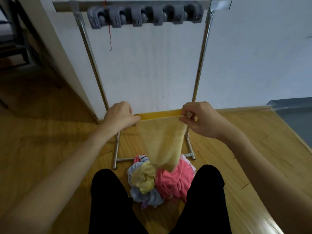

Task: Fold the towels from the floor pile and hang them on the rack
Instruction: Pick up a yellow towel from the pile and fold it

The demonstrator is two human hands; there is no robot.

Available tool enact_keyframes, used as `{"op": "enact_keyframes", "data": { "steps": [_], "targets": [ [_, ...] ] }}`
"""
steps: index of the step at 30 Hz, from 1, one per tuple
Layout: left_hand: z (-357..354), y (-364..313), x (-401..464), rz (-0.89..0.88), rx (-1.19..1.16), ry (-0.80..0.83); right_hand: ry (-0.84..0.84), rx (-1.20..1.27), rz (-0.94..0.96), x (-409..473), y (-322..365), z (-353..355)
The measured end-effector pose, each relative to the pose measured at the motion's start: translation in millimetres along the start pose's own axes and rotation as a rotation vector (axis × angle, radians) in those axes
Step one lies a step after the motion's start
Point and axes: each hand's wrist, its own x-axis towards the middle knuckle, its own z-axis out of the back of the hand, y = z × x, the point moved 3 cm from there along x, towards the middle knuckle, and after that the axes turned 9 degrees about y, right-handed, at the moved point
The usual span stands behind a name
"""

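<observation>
A pale yellow towel [163, 142] hangs stretched between my two hands, its lower end drooping toward the pile. My left hand [120, 115] grips its left top corner and my right hand [198, 118] pinches its right top corner. A brighter yellow strip of the same towel [160, 114] shows behind its top edge. On the floor between my legs lies the pile of towels [162, 181]: pink, yellow, light blue and lilac ones bunched together. Right behind the pile the metal rack [94, 70] stands against the wall, with a grey clip holder [145, 15] on its top bar.
My black-trousered legs [109, 205] frame the pile on both sides. A white wall is behind the rack, a doorway opening at the left. A grey surface [295, 115] sits at the right edge. Wooden floor stretches to the left and right.
</observation>
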Motion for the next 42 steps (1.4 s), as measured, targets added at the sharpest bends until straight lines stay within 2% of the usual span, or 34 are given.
{"op": "enact_keyframes", "data": {
  "steps": [4, 7, 12, 18, 23, 27, 34, 37, 42],
  "targets": [
    [23, -16, -3, -0.153, -0.230, -0.227, -0.087, 0.003, -0.048, -1, -10, 26],
    [48, -34, -9, -0.269, -0.272, -0.319, -0.183, 0.025, -0.037, 0, -11, 44],
    [81, -53, -14, -0.331, -0.232, -0.348, -0.245, 0.074, 0.014, 3, 0, 63],
    [100, -68, -23, -0.449, -0.165, -0.271, -0.311, 0.091, 0.018, 11, 12, 78],
    [101, -63, -31, -0.544, -0.250, -0.094, -0.359, 0.224, -0.005, 13, 9, 74],
    [85, -61, -45, -0.598, -0.324, 0.215, -0.357, 0.345, -0.006, 12, 5, 66],
    [53, -50, -50, -0.671, -0.183, 0.524, -0.232, 0.175, -0.034, 14, -3, 46],
    [46, -51, -49, -0.671, -0.054, 0.568, -0.222, 0.166, -0.065, 19, -3, 41],
    [40, -59, -48, -0.683, 0.003, 0.646, -0.247, 0.181, -0.092, 29, 1, 35]
  ]
}}
